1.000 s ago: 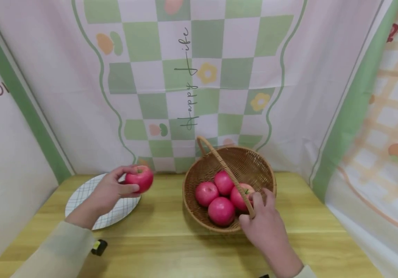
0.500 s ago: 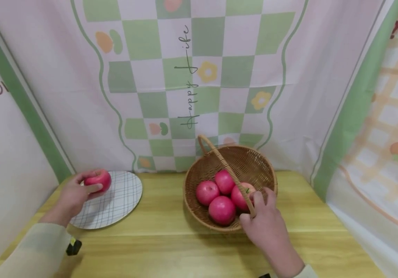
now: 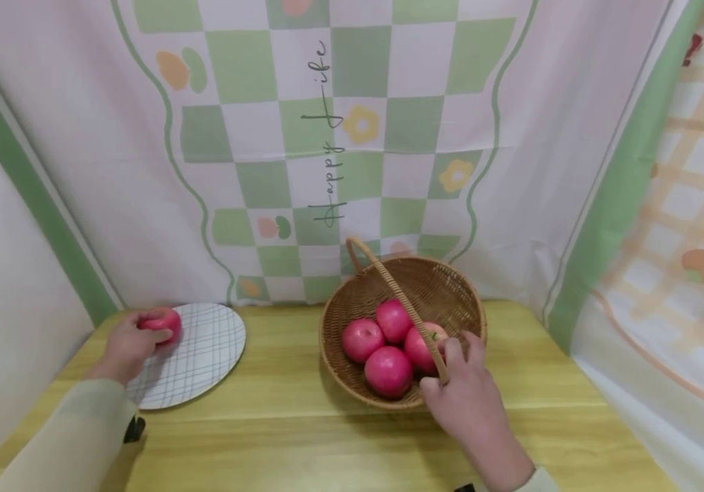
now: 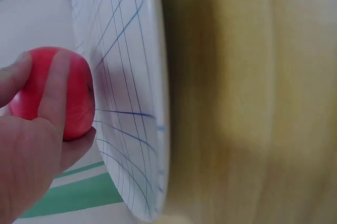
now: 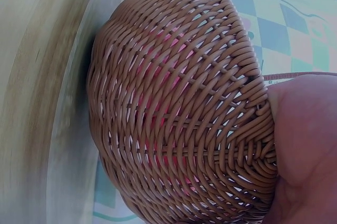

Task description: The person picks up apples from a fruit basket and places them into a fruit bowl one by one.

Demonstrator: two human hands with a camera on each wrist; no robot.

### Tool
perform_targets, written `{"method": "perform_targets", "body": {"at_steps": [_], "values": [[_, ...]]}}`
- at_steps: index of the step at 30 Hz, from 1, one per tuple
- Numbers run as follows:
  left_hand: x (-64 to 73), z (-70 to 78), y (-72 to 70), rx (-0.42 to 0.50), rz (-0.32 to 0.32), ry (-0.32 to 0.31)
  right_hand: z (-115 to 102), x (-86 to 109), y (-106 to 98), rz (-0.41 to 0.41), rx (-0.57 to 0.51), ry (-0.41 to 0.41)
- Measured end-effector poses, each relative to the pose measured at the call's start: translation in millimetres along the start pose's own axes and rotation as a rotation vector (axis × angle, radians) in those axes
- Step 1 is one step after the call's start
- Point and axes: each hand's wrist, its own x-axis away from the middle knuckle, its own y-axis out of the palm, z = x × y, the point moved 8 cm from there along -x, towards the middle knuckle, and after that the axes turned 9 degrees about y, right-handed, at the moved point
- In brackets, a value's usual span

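Note:
My left hand [image 3: 129,345] grips a red apple [image 4: 79,97] from the side, with thumb and fingers spread round it. In the left wrist view the apple's underside is right at the surface of a white plate [image 3: 213,355] with blue grid lines. My right hand [image 3: 465,389] holds the near end of the handle [image 3: 395,287] and the rim of a brown wicker basket [image 5: 174,97]. Several red apples [image 3: 389,372] lie together in the basket; the one nearest the right hand is partly covered by the handle and fingers.
A wooden table [image 3: 284,437] bears the plate at the left and the basket at the right of centre. Behind them hangs a green and white checked cloth [image 3: 303,137]. Further cloth walls stand at both sides, close to the table's edges.
My left hand has carried the apple leftward from the plate's right side to its far left part, and lowered it. The right hand keeps its hold on the basket.

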Motion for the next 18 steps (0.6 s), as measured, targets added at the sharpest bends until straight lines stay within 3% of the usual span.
{"method": "perform_targets", "body": {"at_steps": [5, 10, 18], "values": [[-4.3, -2.7, 0.3, 0.075, 0.020, -0.035, -2.9, 1.2, 0.2, 0.000, -0.009, -0.014], [-11.6, -10.5, 2.6, 0.070, 0.008, -0.074, -2.5, 3.2, 3.3, -0.019, -0.007, -0.005], [-15.5, -13.0, 7.7, 0.165, -0.009, -0.074, -4.1, 3.3, 2.6, -0.020, -0.010, -0.001]]}}
